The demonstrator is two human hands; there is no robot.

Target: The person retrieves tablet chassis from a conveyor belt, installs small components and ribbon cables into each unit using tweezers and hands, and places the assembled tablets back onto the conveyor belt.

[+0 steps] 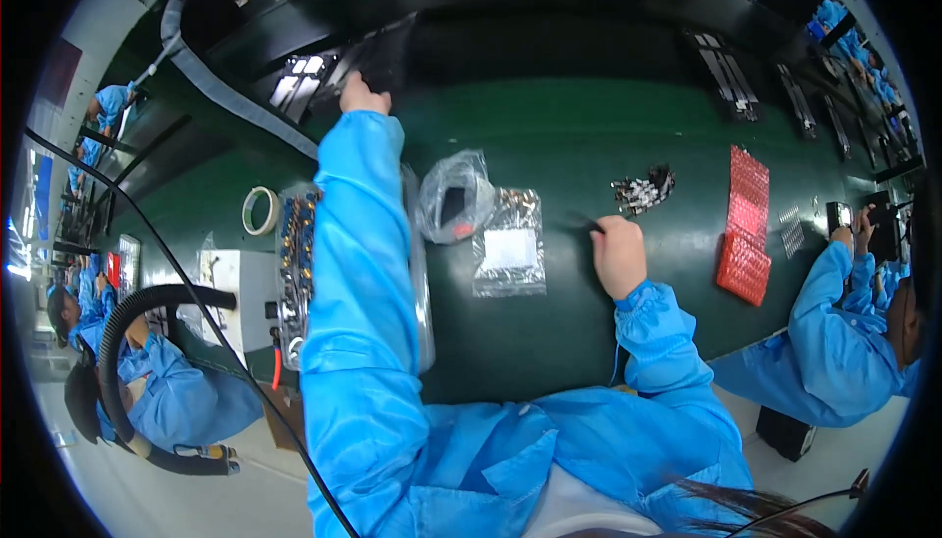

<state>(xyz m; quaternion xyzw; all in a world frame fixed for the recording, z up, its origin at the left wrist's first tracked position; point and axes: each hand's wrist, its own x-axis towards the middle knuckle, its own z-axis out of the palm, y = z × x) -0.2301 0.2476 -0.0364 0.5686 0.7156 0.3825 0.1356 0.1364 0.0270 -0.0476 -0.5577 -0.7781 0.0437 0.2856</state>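
Observation:
My left arm stretches far forward over the dark green bench. At its end my left hand (365, 99) has its thumb and forefinger apart, beside shiny pale strips (300, 79) and a blurred dark sheet. No held thing shows in it. Nearer to me, my right hand (620, 257) is closed, and a small dark tip pokes out at its fingers; its kind is too blurred to tell. Between my arms lie a clear bag with a dark piece inside (453, 204) and a flat clear bag with a white label (510, 249). A pile of small black-and-white parts (645, 191) sits beyond my right hand.
Red bubble-wrap pouches (746, 229) lie to the right. Left of my arm are a tape roll (260, 211), a tray of small parts (295, 263), a white box (240, 288) and a black hose (123, 337). Long strips (724, 77) rest farther off. Co-workers sit at both sides.

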